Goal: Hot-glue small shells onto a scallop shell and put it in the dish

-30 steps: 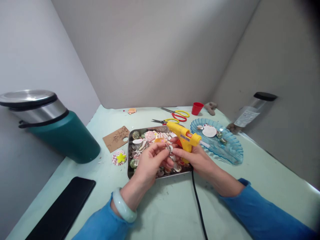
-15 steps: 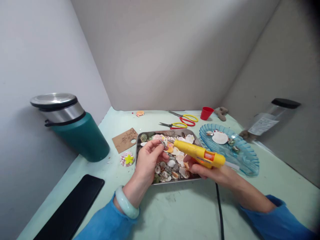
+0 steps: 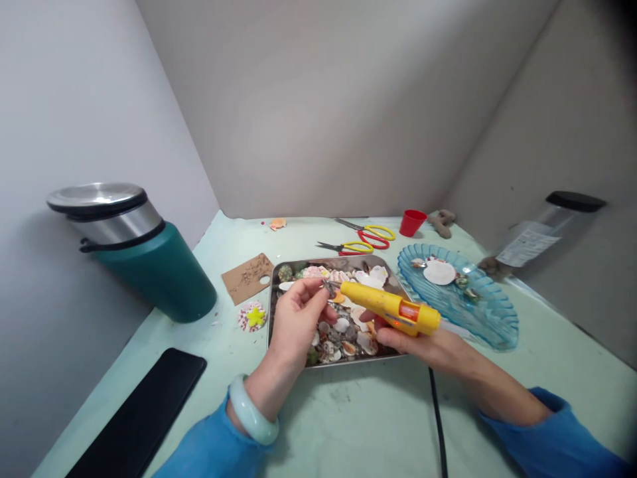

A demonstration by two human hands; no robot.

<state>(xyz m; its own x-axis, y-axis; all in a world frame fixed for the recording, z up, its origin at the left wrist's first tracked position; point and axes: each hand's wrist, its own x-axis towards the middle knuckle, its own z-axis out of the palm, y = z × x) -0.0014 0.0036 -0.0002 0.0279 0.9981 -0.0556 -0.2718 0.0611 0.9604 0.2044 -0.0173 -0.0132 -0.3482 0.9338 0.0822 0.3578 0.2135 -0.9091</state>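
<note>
My left hand (image 3: 297,321) pinches a small shell (image 3: 329,288) between thumb and fingers, held over a steel tray (image 3: 271,307) filled with several mixed seashells. My right hand (image 3: 414,342) grips a yellow glue gun (image 3: 391,308), lying nearly level, with its nozzle touching the small shell. The gun's black cord (image 3: 438,425) runs down toward me. Both wrists wear blue sleeves; the left one also carries a pale bangle (image 3: 250,417).
A blue shell-shaped glass dish (image 3: 478,312) with a few shells sits right of the tray. Two pairs of scissors (image 3: 365,240), a red cup (image 3: 413,222), a cardboard tag (image 3: 247,277), a shell flower (image 3: 253,316), a green flask (image 3: 144,259), a black slab (image 3: 144,415) and a clear jar (image 3: 542,236) surround it.
The glue gun swung from upright to nearly level, its nozzle brought onto the shell. My left hand lifted the shell slightly. The camera view shifted left.
</note>
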